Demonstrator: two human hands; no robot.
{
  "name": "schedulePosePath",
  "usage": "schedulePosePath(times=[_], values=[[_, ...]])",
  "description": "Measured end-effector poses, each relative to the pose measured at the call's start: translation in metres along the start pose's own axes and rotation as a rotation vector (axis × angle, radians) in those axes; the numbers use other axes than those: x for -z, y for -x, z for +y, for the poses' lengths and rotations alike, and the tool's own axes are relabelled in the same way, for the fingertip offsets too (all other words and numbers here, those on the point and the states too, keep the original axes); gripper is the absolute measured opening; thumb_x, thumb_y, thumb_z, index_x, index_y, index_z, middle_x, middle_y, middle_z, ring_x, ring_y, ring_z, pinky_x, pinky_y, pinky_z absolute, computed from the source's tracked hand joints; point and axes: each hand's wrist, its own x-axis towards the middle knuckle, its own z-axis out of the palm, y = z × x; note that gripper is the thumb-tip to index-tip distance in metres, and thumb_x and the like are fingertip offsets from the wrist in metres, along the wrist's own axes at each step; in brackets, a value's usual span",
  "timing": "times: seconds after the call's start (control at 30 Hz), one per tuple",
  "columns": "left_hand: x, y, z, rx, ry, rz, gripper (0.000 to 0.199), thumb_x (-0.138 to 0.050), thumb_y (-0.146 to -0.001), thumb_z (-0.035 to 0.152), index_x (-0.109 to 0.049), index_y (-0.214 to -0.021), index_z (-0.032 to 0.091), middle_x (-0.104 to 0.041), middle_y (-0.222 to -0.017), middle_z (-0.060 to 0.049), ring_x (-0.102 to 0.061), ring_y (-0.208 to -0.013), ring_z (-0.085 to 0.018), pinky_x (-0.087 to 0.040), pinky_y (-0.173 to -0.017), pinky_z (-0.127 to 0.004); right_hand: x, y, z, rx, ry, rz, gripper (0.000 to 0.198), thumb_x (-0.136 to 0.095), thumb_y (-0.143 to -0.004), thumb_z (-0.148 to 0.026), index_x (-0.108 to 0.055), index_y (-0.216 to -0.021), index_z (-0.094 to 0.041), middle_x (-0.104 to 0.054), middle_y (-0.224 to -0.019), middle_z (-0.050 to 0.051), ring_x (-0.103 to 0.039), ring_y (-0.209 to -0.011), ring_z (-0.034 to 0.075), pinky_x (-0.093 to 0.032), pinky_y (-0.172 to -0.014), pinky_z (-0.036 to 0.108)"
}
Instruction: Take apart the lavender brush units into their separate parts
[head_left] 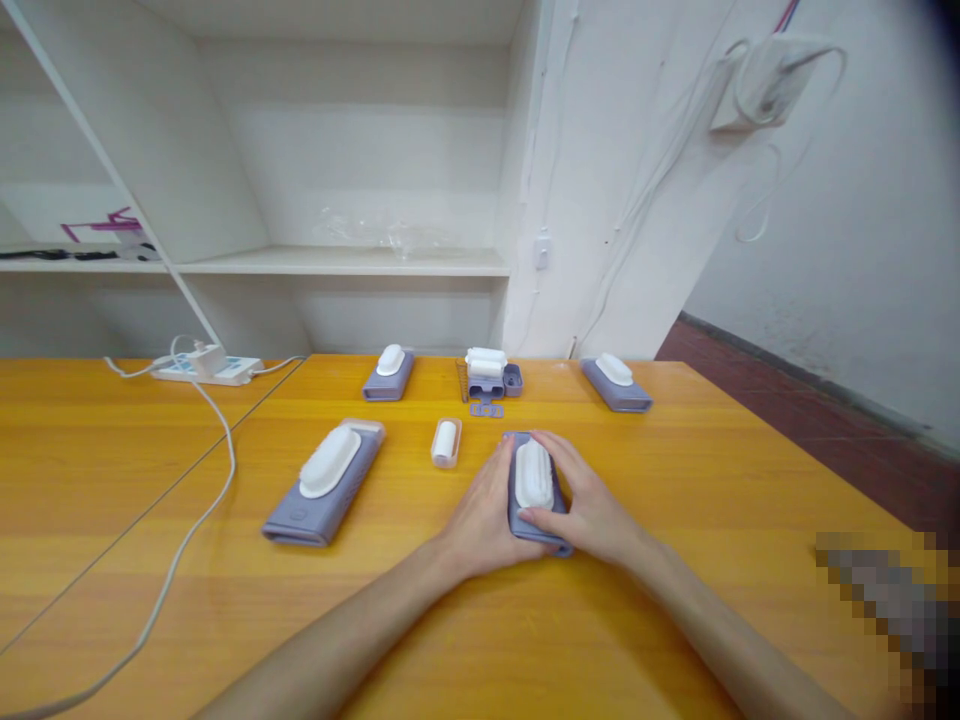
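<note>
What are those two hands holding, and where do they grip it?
Both hands, left hand and right hand, clasp the grey-purple device by its long sides; it rests on the table.

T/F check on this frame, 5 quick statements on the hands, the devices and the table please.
1. Both hands hold the same purple device with a white top. True: the left hand and the right hand flank the purple device.
2. That device is lifted clear of the table. False: it rests on the wooden table.
3. A similar, larger-looking device lies to the left of the hands. True.
4. The small clear case with a white piece sits in the left hand. False: it lies apart on the table, untouched.
5. A power strip sits at the table's far left. True.
</note>
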Motion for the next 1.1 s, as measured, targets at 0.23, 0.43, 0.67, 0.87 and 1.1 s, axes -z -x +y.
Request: schedulePosePath(times=[0.23,0.43,0.67,0.87,1.1], values=[[0.000,0.000,0.001,-0.008,-0.014,0.005,0.127,-0.079,-0.052,0.053,-0.001,-0.147,0.022,-0.023,-0.150,-0.015,-0.027,-0.135,-0.035,-0.030,-0.109,-0.051,0.005,-0.005,-0.007,0.042,-0.002,0.006,0.080,-0.073,-0.068,-0.031,-0.034,-0.137,-0.024,-0.038,-0.137,0.009,-0.036,-0.127,0.025,-0.031,-0.108,0.041],[0.000,0.000,0.002,-0.025,0.002,0.010,0.126,-0.080,-0.052,0.051,-0.002,-0.147,0.023,-0.025,-0.149,-0.014,-0.026,-0.136,-0.035,-0.029,-0.109,-0.052,0.007,-0.009,-0.013,0.043,-0.020,0.027,0.072,-0.074,-0.064,-0.026,-0.044,-0.130,-0.024,-0.041,-0.126,0.007,-0.041,-0.121,0.024,-0.035,-0.105,0.036],[-0.001,0.000,0.000,-0.016,0.004,0.025,0.127,-0.081,-0.049,0.052,-0.006,-0.147,0.022,-0.024,-0.150,-0.014,-0.027,-0.135,-0.035,-0.030,-0.109,-0.051,0.006,-0.011,-0.015,0.061,-0.041,0.034,0.066,-0.071,-0.063,-0.021,-0.049,-0.125,-0.025,-0.042,-0.120,0.007,-0.044,-0.117,0.025,-0.037,-0.103,0.038],[0.000,0.000,0.001,0.002,-0.007,0.023,0.128,-0.080,-0.049,0.054,-0.005,-0.147,0.021,-0.026,-0.149,-0.015,-0.028,-0.135,-0.036,-0.032,-0.107,-0.052,0.007,-0.010,-0.012,0.044,-0.022,0.049,0.065,-0.073,-0.063,-0.024,-0.050,-0.124,-0.024,-0.043,-0.119,0.008,-0.045,-0.115,0.024,-0.039,-0.101,0.038],[0.002,0.000,0.005,-0.005,0.004,0.017,0.126,-0.080,-0.050,0.053,-0.005,-0.147,0.021,-0.026,-0.149,-0.016,-0.030,-0.134,-0.036,-0.031,-0.108,-0.052,0.014,-0.012,-0.008,0.008,0.007,-0.104,0.087,-0.078,-0.060,-0.038,-0.038,-0.136,-0.024,-0.026,-0.140,0.011,-0.030,-0.131,0.030,-0.029,-0.108,0.045]])
